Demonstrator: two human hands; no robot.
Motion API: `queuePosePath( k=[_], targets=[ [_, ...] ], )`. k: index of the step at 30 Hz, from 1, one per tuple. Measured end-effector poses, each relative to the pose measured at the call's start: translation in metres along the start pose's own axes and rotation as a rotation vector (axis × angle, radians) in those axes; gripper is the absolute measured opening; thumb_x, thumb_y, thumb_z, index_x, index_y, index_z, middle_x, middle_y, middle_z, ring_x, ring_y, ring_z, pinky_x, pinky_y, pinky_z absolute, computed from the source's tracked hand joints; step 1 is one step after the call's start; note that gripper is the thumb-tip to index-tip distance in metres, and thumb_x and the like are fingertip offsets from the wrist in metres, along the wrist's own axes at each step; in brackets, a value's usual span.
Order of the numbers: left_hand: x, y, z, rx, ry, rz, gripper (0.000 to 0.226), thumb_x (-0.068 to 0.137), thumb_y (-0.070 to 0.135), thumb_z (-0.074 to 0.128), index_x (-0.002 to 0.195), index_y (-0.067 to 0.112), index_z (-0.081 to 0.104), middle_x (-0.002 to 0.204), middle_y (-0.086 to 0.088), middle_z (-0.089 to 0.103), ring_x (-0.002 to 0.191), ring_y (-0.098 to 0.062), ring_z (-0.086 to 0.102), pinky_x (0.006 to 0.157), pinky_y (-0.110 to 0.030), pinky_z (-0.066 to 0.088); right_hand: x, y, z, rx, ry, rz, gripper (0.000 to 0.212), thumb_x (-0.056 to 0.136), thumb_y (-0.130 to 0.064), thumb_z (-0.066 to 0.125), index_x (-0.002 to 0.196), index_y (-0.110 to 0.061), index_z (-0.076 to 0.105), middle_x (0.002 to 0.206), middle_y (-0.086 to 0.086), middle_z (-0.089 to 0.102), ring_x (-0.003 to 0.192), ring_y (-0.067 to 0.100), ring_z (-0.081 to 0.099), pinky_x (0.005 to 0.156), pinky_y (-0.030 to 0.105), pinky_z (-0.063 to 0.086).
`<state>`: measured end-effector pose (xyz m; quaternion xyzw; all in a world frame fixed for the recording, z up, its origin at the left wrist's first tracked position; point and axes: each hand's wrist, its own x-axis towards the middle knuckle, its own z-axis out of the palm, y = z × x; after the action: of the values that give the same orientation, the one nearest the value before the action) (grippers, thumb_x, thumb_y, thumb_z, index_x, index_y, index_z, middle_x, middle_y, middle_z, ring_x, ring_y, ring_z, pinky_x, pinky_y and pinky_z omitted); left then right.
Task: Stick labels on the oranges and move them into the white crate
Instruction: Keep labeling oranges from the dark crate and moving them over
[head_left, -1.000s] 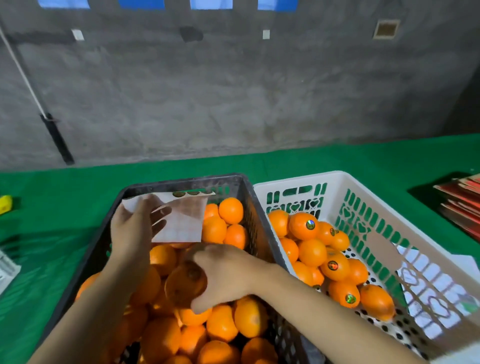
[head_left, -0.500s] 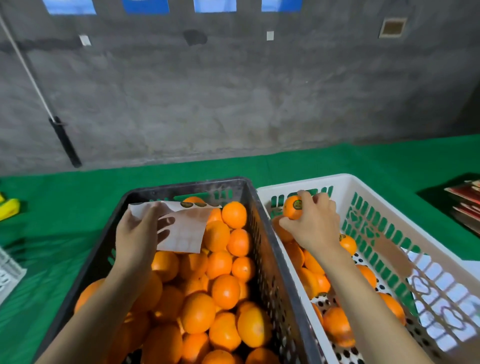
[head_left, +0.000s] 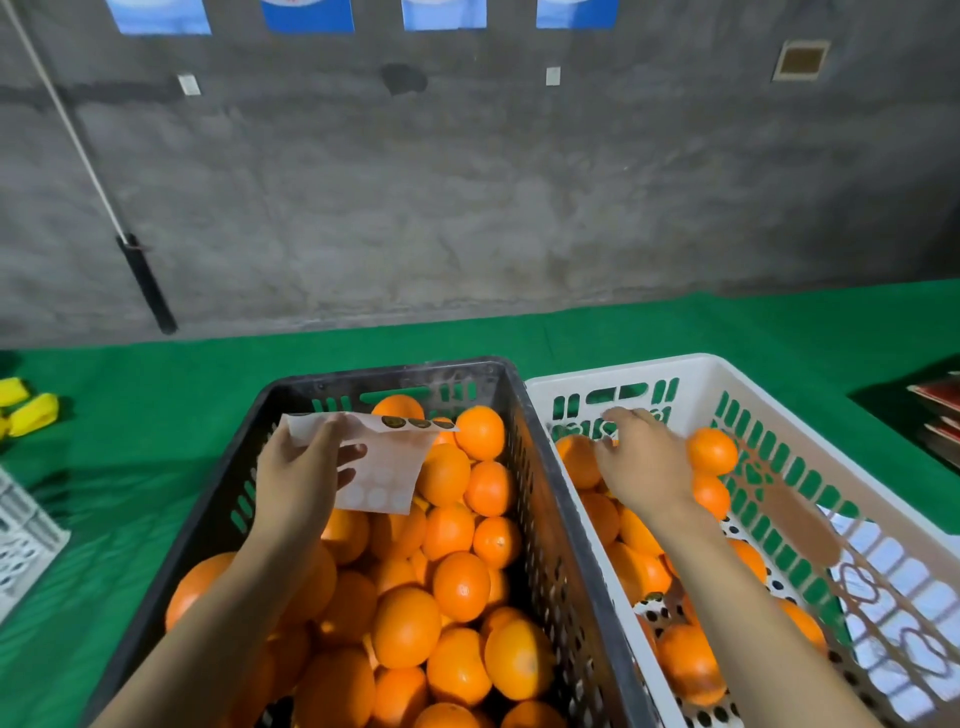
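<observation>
Label sheet (head_left: 384, 467) (long edge left-right) pinched by left hand (head_left: 298, 483); right hand (head_left: 644, 467) spread over white crate (head_left: 623, 366).

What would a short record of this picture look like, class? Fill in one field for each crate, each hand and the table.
Black crate: heaped with oranges
White crate: right beside the black crate, on its right; fewer oranges, floor partly bare
Left hand: holds a label sheet over the black crate
Right hand: open and empty, over the white crate's far end
Table: green cover
</observation>
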<state>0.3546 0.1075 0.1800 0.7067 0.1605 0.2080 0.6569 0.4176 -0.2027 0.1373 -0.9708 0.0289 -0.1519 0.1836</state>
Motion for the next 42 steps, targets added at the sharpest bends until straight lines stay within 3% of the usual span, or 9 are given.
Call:
queuePosePath(
  k=[3,7,15,20,23,28,31,36,42],
  targets=[
    [-0.001,0.0,0.0,0.005,-0.002,-0.001,0.032,0.099,0.026,0.059,0.126,0.009,0.061,0.11,-0.005,0.069,0.095,-0.013,0.07,0.07,-0.023,0.053,-0.001,0.001,0.012,0.006,-0.251,-0.236,0.057,0.098,-0.02,0.055,0.152,-0.024,0.038,0.16,0.008,0.03,0.145,0.03,0.031,0.112,0.048,0.034],
    [-0.003,-0.002,0.0,0.005,-0.031,-0.004,0.021,0.1,0.026,0.058,0.116,0.013,0.064,0.108,-0.004,0.07,0.094,-0.012,0.07,0.073,-0.026,0.053,-0.004,0.01,0.039,-0.068,-0.552,-0.165,0.082,0.101,-0.032,0.057,0.156,-0.046,-0.002,0.165,-0.006,-0.02,0.153,0.03,-0.009,0.118,0.064,0.005],
    [-0.004,-0.006,0.001,0.02,-0.093,-0.023,0.048,0.103,0.025,0.053,0.146,0.005,0.044,0.114,-0.007,0.068,0.094,-0.012,0.069,0.073,-0.024,0.053,0.006,0.004,0.037,0.01,-0.624,-0.015,0.083,0.1,-0.015,0.056,0.151,-0.056,0.005,0.165,-0.009,-0.019,0.153,0.029,-0.01,0.114,0.072,0.004],
    [-0.006,-0.01,0.004,0.104,-0.118,0.014,0.052,0.104,0.026,0.053,0.149,0.004,0.04,0.121,-0.011,0.066,0.094,-0.012,0.069,0.069,-0.023,0.053,0.006,-0.002,0.032,0.002,-0.427,0.222,0.068,0.1,-0.026,0.052,0.149,-0.05,0.013,0.162,0.009,0.01,0.147,0.041,0.016,0.107,0.07,0.026],
    [-0.002,-0.01,0.005,0.119,-0.109,0.052,0.049,0.103,0.027,0.054,0.146,0.007,0.044,0.117,-0.009,0.068,0.092,-0.013,0.07,0.068,-0.024,0.053,0.008,0.019,0.028,0.046,-0.183,0.378,0.061,0.102,-0.055,0.035,0.15,-0.018,0.027,0.154,0.017,0.025,0.134,0.046,0.035,0.104,0.064,0.036],
    [0.002,-0.012,0.004,0.147,-0.106,0.064,0.042,0.102,0.028,0.055,0.139,0.009,0.05,0.108,-0.004,0.07,0.085,-0.009,0.072,0.064,-0.02,0.052,0.01,0.05,0.02,0.149,0.056,0.653,0.058,0.102,-0.039,0.041,0.146,-0.002,0.035,0.159,0.019,0.018,0.142,0.043,0.025,0.112,0.061,0.026],
    [0.002,-0.012,0.004,0.157,-0.113,0.059,0.046,0.102,0.03,0.055,0.142,0.009,0.047,0.105,0.0,0.07,0.083,-0.007,0.072,0.063,-0.019,0.052,0.009,0.032,0.016,0.149,0.118,0.512,0.058,0.099,-0.036,0.048,0.147,-0.005,0.037,0.16,0.018,0.021,0.146,0.037,0.021,0.116,0.057,0.021],
    [0.001,-0.007,0.002,0.098,0.031,0.087,0.028,0.1,0.031,0.058,0.126,0.02,0.056,0.104,-0.003,0.068,0.09,-0.012,0.07,0.074,-0.032,0.059,0.003,-0.033,-0.009,0.512,0.228,-0.002,0.029,0.097,-0.021,0.054,0.123,-0.013,0.064,0.124,0.004,0.062,0.115,0.019,0.057,0.095,0.037,0.047],
    [0.002,0.006,-0.012,-0.143,-0.106,-0.002,0.013,0.091,0.018,0.061,0.1,0.024,0.068,0.094,0.003,0.077,0.091,-0.018,0.073,0.073,-0.034,0.059,-0.049,-0.1,-0.013,0.504,-0.101,-0.53,0.015,0.099,-0.027,0.058,0.106,-0.025,0.071,0.099,-0.011,0.066,0.088,0.003,0.059,0.074,0.027,0.05]
  ],
)
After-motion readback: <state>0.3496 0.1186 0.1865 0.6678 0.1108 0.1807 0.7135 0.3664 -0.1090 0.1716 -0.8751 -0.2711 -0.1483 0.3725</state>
